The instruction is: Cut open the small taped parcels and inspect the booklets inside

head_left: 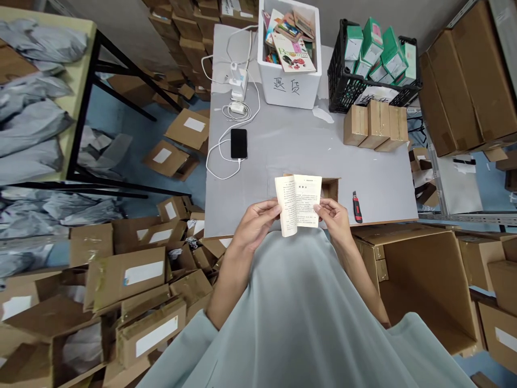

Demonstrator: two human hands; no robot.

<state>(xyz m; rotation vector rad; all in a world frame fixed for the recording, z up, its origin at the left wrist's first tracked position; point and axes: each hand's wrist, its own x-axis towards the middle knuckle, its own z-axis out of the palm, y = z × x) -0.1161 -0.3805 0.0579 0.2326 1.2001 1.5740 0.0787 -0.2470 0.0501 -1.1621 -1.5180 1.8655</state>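
Note:
An opened book (307,202) with printed pages is held up in front of my body, over the table's front edge. My left hand (258,218) pinches its left edge between thumb and fingers. On the other side, my right hand (333,215) grips the right edge, thumb resting on the page. Behind the book, partly hidden by it, sits an open cardboard box (331,188) on the table. A red and black box cutter (357,207) lies just right of my right hand.
On the grey table (291,143) are a charging phone (238,144), a power strip (238,83), a white foam box (288,89) of books, a black crate (337,81) of green boxes and small cartons (377,126). Discarded cartons (141,272) crowd the left floor; a large open carton (424,285) stands right.

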